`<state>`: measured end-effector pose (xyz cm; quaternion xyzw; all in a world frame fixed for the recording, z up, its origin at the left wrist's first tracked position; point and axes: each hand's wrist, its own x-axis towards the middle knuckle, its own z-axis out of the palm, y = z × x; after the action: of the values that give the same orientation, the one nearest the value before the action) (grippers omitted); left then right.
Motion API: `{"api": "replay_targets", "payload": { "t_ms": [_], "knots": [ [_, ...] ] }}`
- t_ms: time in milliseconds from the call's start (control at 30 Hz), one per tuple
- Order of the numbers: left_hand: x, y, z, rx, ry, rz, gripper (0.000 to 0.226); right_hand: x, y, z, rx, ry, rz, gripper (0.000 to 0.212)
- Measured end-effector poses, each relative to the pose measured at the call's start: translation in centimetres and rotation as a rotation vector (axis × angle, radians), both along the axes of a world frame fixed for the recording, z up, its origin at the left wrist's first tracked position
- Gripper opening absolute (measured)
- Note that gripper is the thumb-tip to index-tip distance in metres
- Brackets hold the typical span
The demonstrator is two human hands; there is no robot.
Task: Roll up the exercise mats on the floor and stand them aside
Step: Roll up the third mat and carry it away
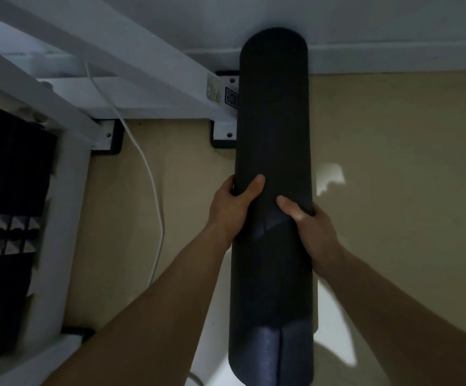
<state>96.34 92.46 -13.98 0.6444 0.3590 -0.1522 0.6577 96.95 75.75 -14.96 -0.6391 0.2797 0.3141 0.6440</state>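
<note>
A single dark, tightly rolled foam exercise mat (pixel 273 121) runs as a long cylinder up the centre-right of the frame, its far end reaching the white skirting and wall (pixel 393 29) at the top and its near end at the bottom edge, where the spiral seam of the roll shows. It seems to be carried or tipped toward the wall, probably so it can be stood there out of the way; whether its far end already touches the wall or floor I cannot tell. The left hand (pixel 233 207) clamps the left flank of the roll just below the middle of the frame, thumb across the front and fingers curled behind. The right hand (pixel 308 227) clamps the opposite flank slightly lower, its thumb pressing on the loose corner flap (pixel 270 228) of the outer layer, most likely to stop the mat springing open. The grips on opposite sides likely keep the cylinder steady and steerable. To the upper left stands a white metal frame (pixel 131 87) on black-padded foot plates, two plainly seen, with one white cable (pixel 148 174) trailing down across the beige floor (pixel 393 176). Counted: one mat, two hands, no second mat in view.
</note>
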Motion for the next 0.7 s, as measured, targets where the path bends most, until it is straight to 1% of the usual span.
{"api": "replay_targets", "payload": {
  "t_ms": [100,167,200,233,300,367,400,467,500,567,633,700],
  "knots": [
    [0.2,-0.2,0.0,-0.004,-0.002,0.001,0.062,0.4,-0.3,0.4,0.005,-0.006,0.016,0.054],
    [0.3,-0.1,0.1,0.022,0.013,-0.024,0.056,0.6,-0.5,0.3,0.021,-0.005,0.040,0.046],
    [0.4,-0.2,0.4,0.046,0.026,-0.043,0.056,0.7,-0.6,0.4,0.030,-0.006,0.068,0.044],
    [0.4,-0.4,0.9,0.092,0.046,-0.068,0.060,0.8,-0.7,0.8,0.042,-0.007,0.098,0.047],
    [0.0,-1.0,2.5,0.242,0.099,-0.122,0.078,0.9,-0.9,1.7,0.045,-0.008,0.124,0.062],
    [-1.5,-1.7,4.7,0.365,0.158,-0.177,0.090,0.9,-0.9,3.7,-0.048,-0.039,0.150,0.067],
    [-2.5,-2.1,5.8,0.387,0.183,-0.201,0.091,1.0,-1.1,5.0,-0.141,-0.055,0.192,0.071],
    [-4.7,-2.7,8.7,0.403,0.239,-0.238,0.089,1.0,-1.9,8.1,-0.361,-0.079,0.326,0.092],
    [-5.8,-3.2,10.4,0.412,0.268,-0.256,0.086,0.9,-2.8,10.0,-0.441,-0.086,0.398,0.095],
    [-7.3,-4.5,14.4,0.449,0.288,-0.307,0.074,0.6,-4.8,14.4,-0.497,-0.109,0.487,0.093],
    [-8.0,-6.1,18.6,0.498,0.277,-0.379,0.060,0.0,-7.3,18.9,-0.539,-0.136,0.531,0.090],
    [-8.1,-7.9,22.5,0.560,0.236,-0.486,0.056,-0.6,-10.0,23.0,-0.616,-0.193,0.578,0.077]
  ]
}}
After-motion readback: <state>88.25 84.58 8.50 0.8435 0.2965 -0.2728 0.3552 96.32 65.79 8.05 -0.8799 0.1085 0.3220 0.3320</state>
